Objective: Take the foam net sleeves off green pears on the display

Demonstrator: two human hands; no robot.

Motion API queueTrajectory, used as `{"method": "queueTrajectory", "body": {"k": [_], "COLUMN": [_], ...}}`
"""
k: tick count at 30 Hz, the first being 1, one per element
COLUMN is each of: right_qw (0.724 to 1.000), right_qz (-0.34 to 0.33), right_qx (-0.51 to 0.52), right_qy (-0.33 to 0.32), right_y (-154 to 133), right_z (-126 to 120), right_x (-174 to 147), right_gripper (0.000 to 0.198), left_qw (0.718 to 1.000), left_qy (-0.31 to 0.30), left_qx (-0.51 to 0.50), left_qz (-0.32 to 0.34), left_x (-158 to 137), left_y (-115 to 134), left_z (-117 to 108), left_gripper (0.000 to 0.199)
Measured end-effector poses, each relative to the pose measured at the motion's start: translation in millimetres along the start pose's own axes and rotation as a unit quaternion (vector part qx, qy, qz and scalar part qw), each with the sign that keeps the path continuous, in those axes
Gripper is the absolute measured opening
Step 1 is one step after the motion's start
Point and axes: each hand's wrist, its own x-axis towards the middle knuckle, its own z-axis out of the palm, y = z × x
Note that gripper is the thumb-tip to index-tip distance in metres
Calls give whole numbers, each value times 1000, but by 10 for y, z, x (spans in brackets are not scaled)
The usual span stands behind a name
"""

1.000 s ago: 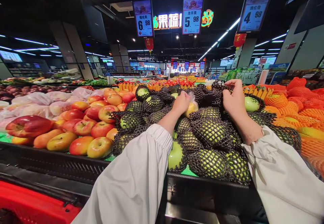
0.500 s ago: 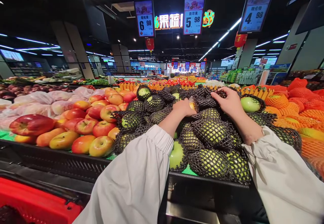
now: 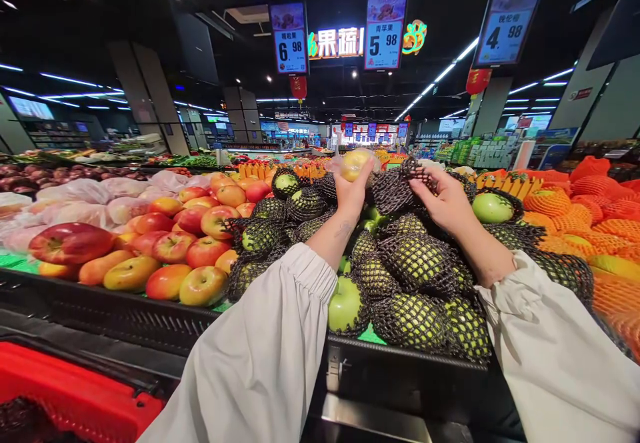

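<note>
My left hand [image 3: 351, 195] is closed round a yellowish round fruit in clear plastic [image 3: 356, 162], raised above the pile. On the right, my right hand [image 3: 446, 201] pinches a black foam net sleeve [image 3: 393, 189] at its end; whether fruit is inside it I cannot tell. Below both hands lie several green apples in black nets [image 3: 418, 251], heaped in a black display bin [image 3: 410, 357]. One green apple [image 3: 345, 304] at the front left of the heap is partly bare.
Red and yellow apples [image 3: 173, 246] are heaped to the left, with plastic-wrapped fruit [image 3: 75, 201] beyond. Oranges in orange nets [image 3: 565, 206] lie at the right. A red basket [image 3: 75, 389] stands at the lower left. Price screens [image 3: 386, 29] hang overhead.
My left hand has lifted the plastic-wrapped fruit up out of the pile. My right hand has moved slightly left and now holds up the black net sleeve.
</note>
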Motion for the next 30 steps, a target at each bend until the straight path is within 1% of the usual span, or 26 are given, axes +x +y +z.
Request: {"method": "queueTrajectory", "body": {"k": [2, 3, 5, 7, 8, 11, 13, 15, 19, 21, 23, 24, 26, 28, 30], "right_qw": [993, 986, 971, 960, 956, 951, 954, 958, 969, 978, 987, 990, 992, 995, 998], "right_qz": [-21, -31, -48, -63, -70, -68, -39, -5, 19, 33, 54, 63, 69, 63, 49], "right_qx": [18, 18, 12, 3, -3, -8, 1, 7, 19, 36, 53, 61, 70, 59, 35], "right_qy": [-112, -161, -236, -273, -284, -302, -298, -285, -247, -205, -144, -113, -73, -56, -36], "right_y": [4, 15, 41, 55, 54, 35, 19, 4, -23, -28, -25, -23, -24, -36, -53], "right_z": [24, 28, 22, 7, 0, -4, 9, 26, 38, 27, 16, 13, 11, 13, 13], "right_x": [-13, -17, -17, -9, -5, -6, -19, -35, -45, -40, -35, -33, -30, -27, -21], "right_gripper": [21, 18, 18, 21, 22, 21, 25, 29, 22, 20, 23, 26, 30, 30, 26], "left_qw": [999, 998, 996, 991, 988, 975, 964, 959, 969, 974, 977, 978, 974, 965, 955], "left_qy": [-17, -28, -60, -101, -124, -204, -254, -277, -246, -225, -212, -209, -212, -217, -230], "left_qx": [-42, -48, -51, -45, -46, -68, -69, -48, -17, -9, 0, 6, 26, 50, 62], "left_qz": [13, 5, -40, -75, -80, -63, -48, -37, -19, -12, -15, -27, -77, -138, -178], "left_x": [-6, -16, -39, -61, -70, -105, -135, -160, -162, -139, -114, -104, -89, -87, -99], "left_y": [5, 14, 30, 28, 18, -33, -65, -88, -126, -147, -162, -164, -158, -138, -110], "left_z": [17, 25, 41, 60, 71, 109, 132, 152, 183, 184, 170, 157, 124, 92, 70], "left_gripper": [70, 69, 68, 69, 70, 66, 62, 61, 61, 59, 57, 56, 55, 57, 57]}}
